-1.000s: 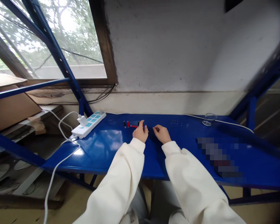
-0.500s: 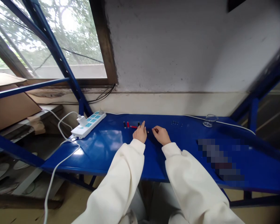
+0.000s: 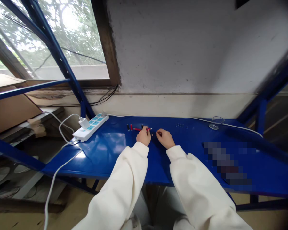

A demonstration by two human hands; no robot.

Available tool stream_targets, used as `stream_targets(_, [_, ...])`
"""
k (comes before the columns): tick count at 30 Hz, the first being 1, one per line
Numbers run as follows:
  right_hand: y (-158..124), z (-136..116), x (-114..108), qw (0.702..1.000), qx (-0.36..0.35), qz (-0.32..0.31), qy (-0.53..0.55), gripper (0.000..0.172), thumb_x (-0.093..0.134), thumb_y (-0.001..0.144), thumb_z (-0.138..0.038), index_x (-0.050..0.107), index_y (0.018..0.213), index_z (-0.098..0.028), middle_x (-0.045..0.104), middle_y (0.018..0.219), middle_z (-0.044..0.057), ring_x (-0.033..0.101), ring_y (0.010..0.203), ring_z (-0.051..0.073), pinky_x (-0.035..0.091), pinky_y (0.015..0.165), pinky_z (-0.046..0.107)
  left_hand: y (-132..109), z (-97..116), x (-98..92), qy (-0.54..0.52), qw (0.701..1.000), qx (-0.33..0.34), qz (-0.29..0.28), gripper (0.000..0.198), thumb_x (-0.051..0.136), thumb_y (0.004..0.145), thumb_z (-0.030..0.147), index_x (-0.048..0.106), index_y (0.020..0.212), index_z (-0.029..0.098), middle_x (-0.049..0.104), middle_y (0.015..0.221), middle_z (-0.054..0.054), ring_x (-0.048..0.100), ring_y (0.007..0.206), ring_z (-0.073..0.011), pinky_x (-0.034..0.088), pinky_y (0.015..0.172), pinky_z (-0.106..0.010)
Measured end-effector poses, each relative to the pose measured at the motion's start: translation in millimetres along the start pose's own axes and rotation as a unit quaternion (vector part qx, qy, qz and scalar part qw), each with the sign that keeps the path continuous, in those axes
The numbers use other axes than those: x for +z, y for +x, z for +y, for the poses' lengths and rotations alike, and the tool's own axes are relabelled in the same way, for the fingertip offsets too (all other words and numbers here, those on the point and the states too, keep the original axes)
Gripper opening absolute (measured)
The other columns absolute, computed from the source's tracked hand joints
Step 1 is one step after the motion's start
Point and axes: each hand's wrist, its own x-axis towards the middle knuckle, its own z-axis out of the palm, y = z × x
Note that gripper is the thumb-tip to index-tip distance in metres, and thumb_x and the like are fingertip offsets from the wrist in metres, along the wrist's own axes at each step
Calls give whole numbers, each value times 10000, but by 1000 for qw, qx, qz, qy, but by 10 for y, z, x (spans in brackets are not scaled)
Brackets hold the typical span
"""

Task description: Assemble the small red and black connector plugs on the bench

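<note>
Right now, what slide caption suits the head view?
Left hand holding a slim red item, right hand close by, at a blue table with a power strip.

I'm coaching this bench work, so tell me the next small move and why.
Probably ease the right hand a little toward the pale tip of the red pen-like piece. The left hand appears to hold that piece with its tip toward the right hand, which is pinched shut and apart from it; whether it holds anything is too small to tell.
</note>
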Motion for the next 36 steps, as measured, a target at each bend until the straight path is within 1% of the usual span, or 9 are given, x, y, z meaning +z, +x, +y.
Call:
stream_targets(3, [-2,-2,14,1000,-5,-6,4,174,433,752,-269,592,736,-200,622,681,23,559,624,134,368,565,216,0,19,14,62,997,1,-41,437,354,831,293,348,1260,211,634,876,-105,609,796,-217,426,680,-297])
stream_targets(6, [-2,-8,11,1000,-9,-11,6,174,437,751,-269,595,733,-197,623,677,26,561,622,134,370,566,217,17,60,30,104,992,-9,-70,477,343,831,280,309,1292,164,623,907,-149,607,828,-242,430,706,-323])
stream_targets(11, [-5,-26,-8,1000,-12,-15,7,175,436,750,-263,595,725,-195,620,668,23,558,615,134,371,571,220,48,90,39,126,987,-29,-94,320,364,819,236,443,1112,135,612,927,-170,602,863,-244,430,734,-331])
stream_targets(20, [-11,-22,-1,1000,-15,-13,6,191,421,754,-273,592,718,-194,611,655,21,541,590,130,356,550,219,60,49,32,115,988,-30,-97,202,384,816,252,462,971,148,617,880,-154,605,843,-243,426,714,-328])
stream_targets(24, [-6,-31,-17,1000,4,17,-9,209,404,779,-297,578,729,-193,609,672,32,548,611,142,345,552,224,29,53,-1,83,993,-2,-80,163,391,815,248,480,930,176,632,842,-110,610,803,-221,423,672,-291])
stream_targets(27, [-1,-45,-47,996,47,68,-17,282,345,825,-369,548,738,-193,602,678,46,545,613,153,325,541,231,-7,61,-23,8,997,53,-47,179,343,844,259,471,962,217,643,786,-46,611,756,-178,417,638,-252])
stream_targets(30, [-7,-68,-84,993,68,95,1,375,283,842,-466,507,706,-197,574,629,40,521,574,153,305,520,233,-44,74,-40,-51,993,108,-15,217,312,862,300,472,992,233,640,767,-14,605,715,-140,414,635,-220])
stream_targets(33, [-21,-94,-110,993,46,103,29,421,238,846,-496,452,631,-204,519,558,17,465,514,134,295,513,232,-74,92,-56,-86,986,146,0,250,314,861,338,494,996,230,634,789,-11,595,715,-120,416,664,-204])
stream_targets(36, [-27,-109,-120,992,18,115,56,425,229,852,-483,395,574,-207,450,512,-6,402,483,112,293,511,227,-89,105,-65,-113,981,158,9,274,313,861,355,508,998,221,624,768,-9,586,715,-108,415,678,-195])
